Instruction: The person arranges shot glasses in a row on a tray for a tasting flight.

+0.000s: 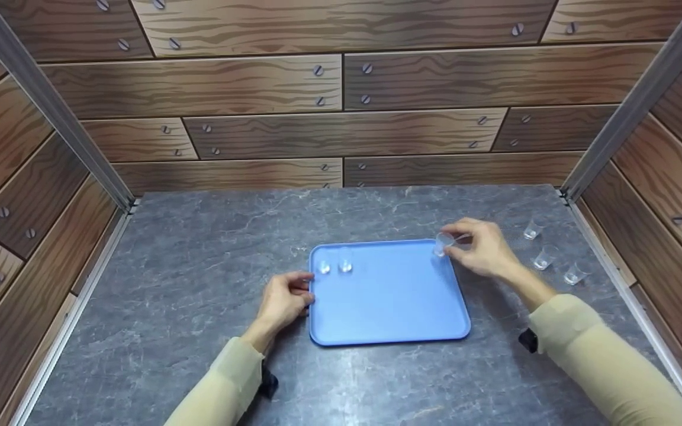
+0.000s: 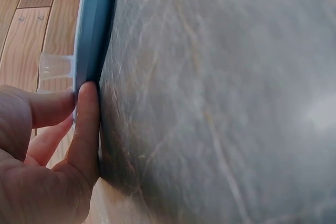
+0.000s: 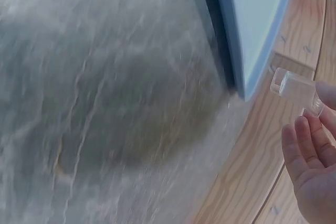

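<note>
A blue tray (image 1: 394,307) lies flat on the grey table. At its left edge, my left hand (image 1: 283,300) grips the rim between thumb and fingers; in the left wrist view those fingers (image 2: 88,114) touch the tray's side wall. Two small clear shot cups, a left one (image 1: 324,267) and a right one (image 1: 346,265), stand near the tray's back left corner. Over the back right corner, my right hand (image 1: 483,248) pinches another clear shot cup (image 1: 443,244) by its rim end. The right wrist view shows this cup (image 3: 298,90) held apart from the tray.
Right of the tray, three more clear cups stand on the table (image 1: 199,254): a back one (image 1: 532,230), a middle one (image 1: 544,258) and a front one (image 1: 575,274). Wood-patterned walls (image 1: 341,86) and metal posts (image 1: 631,106) enclose the back and sides.
</note>
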Available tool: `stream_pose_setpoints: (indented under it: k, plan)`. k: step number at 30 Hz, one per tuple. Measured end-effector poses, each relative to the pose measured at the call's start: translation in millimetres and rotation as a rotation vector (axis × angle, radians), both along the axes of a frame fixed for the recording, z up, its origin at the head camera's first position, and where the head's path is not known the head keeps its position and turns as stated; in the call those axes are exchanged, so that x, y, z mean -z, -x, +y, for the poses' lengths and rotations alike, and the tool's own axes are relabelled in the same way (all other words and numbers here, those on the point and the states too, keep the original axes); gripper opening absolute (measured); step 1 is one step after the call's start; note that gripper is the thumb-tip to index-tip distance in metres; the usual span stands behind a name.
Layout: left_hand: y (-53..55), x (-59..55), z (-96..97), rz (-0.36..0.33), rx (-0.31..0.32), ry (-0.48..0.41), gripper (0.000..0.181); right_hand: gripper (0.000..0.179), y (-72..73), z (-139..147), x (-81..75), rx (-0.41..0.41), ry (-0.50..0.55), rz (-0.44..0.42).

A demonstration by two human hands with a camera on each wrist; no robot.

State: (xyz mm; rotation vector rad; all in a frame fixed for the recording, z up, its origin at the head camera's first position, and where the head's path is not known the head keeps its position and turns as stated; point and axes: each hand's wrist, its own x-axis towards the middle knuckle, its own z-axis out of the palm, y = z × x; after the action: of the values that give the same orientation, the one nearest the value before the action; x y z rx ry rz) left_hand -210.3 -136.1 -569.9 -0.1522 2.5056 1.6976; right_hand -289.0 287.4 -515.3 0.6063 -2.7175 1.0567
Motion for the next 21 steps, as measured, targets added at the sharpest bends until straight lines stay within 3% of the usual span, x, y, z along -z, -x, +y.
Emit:
stream_pose_setpoints:
  k: [21]
  plan:
    - [-1.0, -0.7, 0.8, -0.007, -0.006, -0.008, 0.045, 0.039, -3.2, -80, 15.7, -0.175, 0.014, -0.043]
